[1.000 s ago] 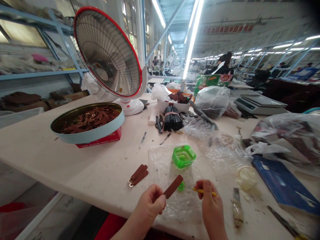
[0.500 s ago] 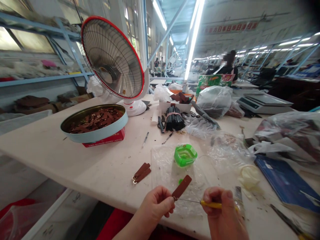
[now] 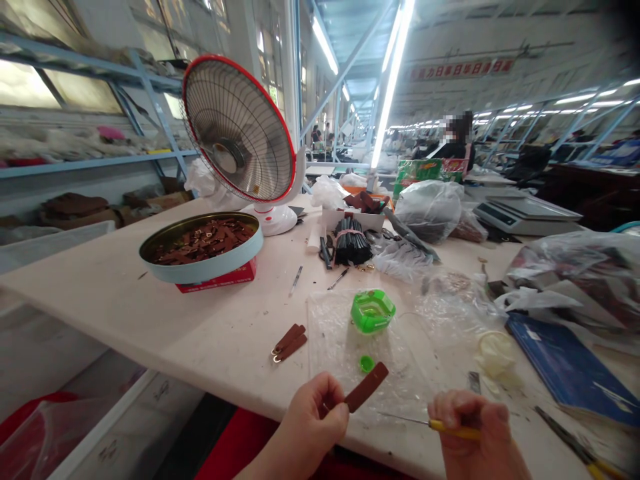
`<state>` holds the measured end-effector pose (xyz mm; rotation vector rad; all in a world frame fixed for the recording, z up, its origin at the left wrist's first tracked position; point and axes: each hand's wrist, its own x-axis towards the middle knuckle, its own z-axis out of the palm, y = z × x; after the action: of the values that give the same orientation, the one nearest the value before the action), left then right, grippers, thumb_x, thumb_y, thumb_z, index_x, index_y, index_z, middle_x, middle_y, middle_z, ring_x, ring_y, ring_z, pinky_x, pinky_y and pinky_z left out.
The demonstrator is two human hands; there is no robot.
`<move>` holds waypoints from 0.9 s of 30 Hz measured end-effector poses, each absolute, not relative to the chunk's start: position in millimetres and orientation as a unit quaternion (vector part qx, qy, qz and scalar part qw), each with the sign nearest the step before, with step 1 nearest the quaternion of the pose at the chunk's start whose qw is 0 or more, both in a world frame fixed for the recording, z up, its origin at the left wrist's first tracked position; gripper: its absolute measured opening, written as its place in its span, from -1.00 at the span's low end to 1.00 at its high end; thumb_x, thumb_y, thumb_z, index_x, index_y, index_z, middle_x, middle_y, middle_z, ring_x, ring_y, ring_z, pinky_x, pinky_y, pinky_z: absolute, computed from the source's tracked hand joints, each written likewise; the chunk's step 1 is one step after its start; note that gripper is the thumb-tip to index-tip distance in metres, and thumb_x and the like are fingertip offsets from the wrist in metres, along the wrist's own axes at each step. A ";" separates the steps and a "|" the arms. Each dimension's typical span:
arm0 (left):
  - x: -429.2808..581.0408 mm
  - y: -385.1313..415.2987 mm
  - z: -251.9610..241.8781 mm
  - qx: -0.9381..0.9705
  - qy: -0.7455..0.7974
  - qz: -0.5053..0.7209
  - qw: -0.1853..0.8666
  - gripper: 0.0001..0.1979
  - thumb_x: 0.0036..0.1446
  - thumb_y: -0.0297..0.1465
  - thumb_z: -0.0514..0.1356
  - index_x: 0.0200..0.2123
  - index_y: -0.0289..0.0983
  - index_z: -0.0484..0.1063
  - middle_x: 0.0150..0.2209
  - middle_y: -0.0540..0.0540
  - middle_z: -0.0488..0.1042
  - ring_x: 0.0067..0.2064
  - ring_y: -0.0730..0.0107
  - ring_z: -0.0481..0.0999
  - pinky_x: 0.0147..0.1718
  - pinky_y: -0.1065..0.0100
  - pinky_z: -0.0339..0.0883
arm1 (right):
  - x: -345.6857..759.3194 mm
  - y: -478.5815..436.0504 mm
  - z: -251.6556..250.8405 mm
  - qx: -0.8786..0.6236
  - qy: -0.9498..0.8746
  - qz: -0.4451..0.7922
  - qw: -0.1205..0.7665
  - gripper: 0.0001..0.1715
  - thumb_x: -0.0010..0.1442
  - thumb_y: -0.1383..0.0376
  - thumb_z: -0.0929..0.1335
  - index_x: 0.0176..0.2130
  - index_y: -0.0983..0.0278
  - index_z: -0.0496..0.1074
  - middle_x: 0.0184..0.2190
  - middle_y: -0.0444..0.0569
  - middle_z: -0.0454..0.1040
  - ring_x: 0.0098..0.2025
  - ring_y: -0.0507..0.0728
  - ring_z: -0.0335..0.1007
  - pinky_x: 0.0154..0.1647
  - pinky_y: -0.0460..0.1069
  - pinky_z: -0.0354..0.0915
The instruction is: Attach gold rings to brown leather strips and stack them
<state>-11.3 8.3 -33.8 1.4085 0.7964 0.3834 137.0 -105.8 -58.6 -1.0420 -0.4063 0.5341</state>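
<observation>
"Passage?"
"Open: pale flat tabletop between light-blue round metal tin and brown flat strips."
"Obstructions?"
"Green faceted plastic dish ahead; blurred yellow-handled metal tool, possibly scissors, lower right."

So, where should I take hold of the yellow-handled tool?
Probably best by the thicker yellow handle, coming from the right, as the right hand does: the thin shaft points left toward the left hand and likely offers less grip.

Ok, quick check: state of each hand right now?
Left hand: closed, pinching a brown leather-like tab.
Right hand: closed, holding a yellow-handled awl-like tool.
</observation>
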 end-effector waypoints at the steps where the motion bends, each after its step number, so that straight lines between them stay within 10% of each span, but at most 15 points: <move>1: -12.1 7.9 -33.3 0.629 0.351 0.173 0.672 -0.95 -0.15 -0.46 0.03 -0.56 -0.25 0.14 -0.61 0.12 0.11 -0.54 0.56 0.09 -0.57 0.47 -0.06 | 134.6 -107.9 -60.1 -0.522 -0.196 0.245 0.793 -0.53 0.11 -0.09 0.28 -0.54 0.21 0.38 -0.64 -0.16 0.29 -0.51 0.05 0.20 -0.49 -0.11 0.20; 5: -13.5 4.8 -32.0 0.652 0.349 0.171 0.651 -0.95 -0.15 -0.45 0.04 -0.56 -0.25 0.15 -0.62 0.11 0.12 -0.55 0.55 0.10 -0.58 0.46 -0.03 | 103.8 -98.4 -59.2 -0.609 -0.243 0.326 0.681 -0.59 0.11 -0.04 0.29 -0.29 0.23 0.44 -0.67 -0.22 0.23 -0.59 0.04 0.13 -0.56 -0.10 0.12; 12: -19.2 5.4 -33.7 0.668 0.342 0.179 0.636 -0.98 -0.14 -0.46 0.03 -0.53 -0.28 0.19 -0.57 0.05 0.24 -0.51 0.51 0.20 -0.53 0.45 0.08 | 79.8 -79.8 -58.5 -0.655 -0.330 0.315 0.603 -0.74 -0.04 0.13 0.35 -0.55 0.27 0.43 -0.69 -0.19 0.27 -0.61 0.04 0.12 -0.60 -0.09 0.05; 20: -21.4 6.6 -33.0 0.713 0.347 0.135 0.594 -0.96 -0.12 -0.48 0.02 -0.50 -0.27 0.21 -0.58 0.09 0.22 -0.54 0.53 0.20 -0.59 0.49 0.05 | 73.8 -70.4 -62.6 -0.639 -0.292 0.333 0.629 -0.77 -0.11 0.15 0.37 -0.53 0.28 0.45 -0.61 -0.09 0.42 -0.51 0.14 0.30 -0.48 -0.04 0.21; 27: -40.9 84.6 -57.2 0.773 0.449 0.193 0.403 -0.93 -0.04 -0.44 0.02 -0.51 -0.27 0.26 -0.54 0.04 0.29 -0.46 0.45 0.28 -0.47 0.46 0.12 | 87.7 -54.9 -76.9 -0.651 -0.289 0.277 0.645 -0.59 -0.03 -0.01 0.36 -0.29 0.23 0.46 -0.66 -0.26 0.11 -0.63 0.02 0.05 -0.61 -0.09 0.04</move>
<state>-40.9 84.6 -57.2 1.9530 1.1353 0.4883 87.7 -54.9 -76.9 -1.4811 -0.6585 0.6306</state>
